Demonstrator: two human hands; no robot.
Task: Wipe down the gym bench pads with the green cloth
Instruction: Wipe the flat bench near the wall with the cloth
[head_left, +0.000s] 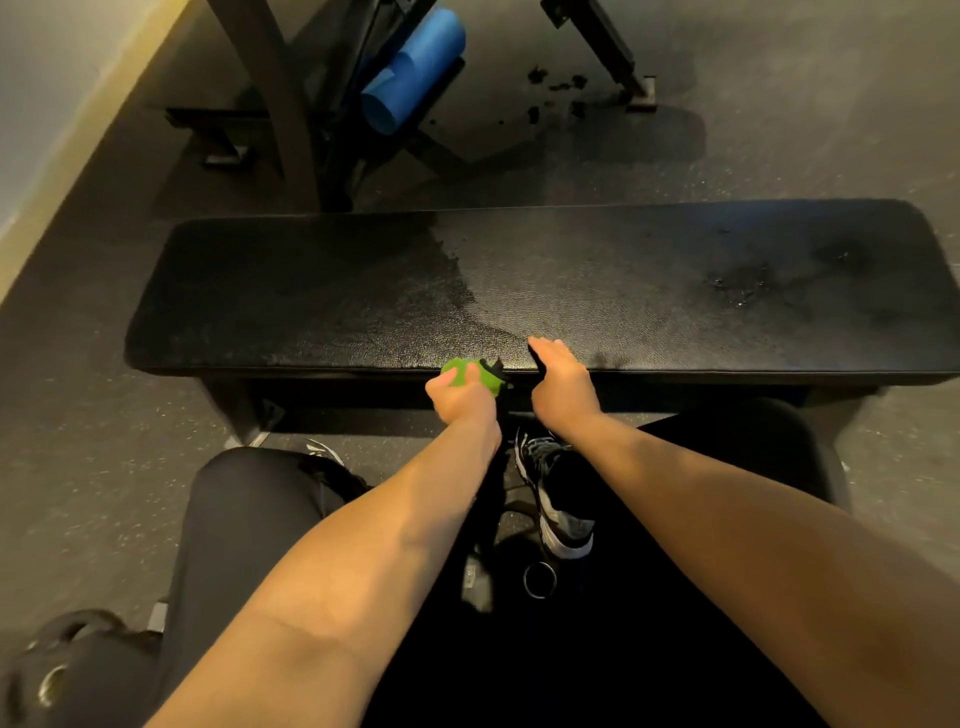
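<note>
Gym floor, one bench pad (571, 280), left hand (460, 397) clutching one green cloth (470, 374), right hand (561, 382) relaxed.

Black pebbled pad (571, 280), its left part darker. Bright green cloth (470, 375). Blue roller (413, 70); grey speckled floor (104, 374); black-and-white shoe (558, 493).

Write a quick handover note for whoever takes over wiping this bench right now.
Left hand grips the bunched green cloth at the near edge of the bench pad. Right hand rests open on that edge, holding nothing. The pad's left part looks darker, seemingly wiped damp; the right part is duller, with spots near its right end. Left to do: wipe rightward across the remainder.
</note>
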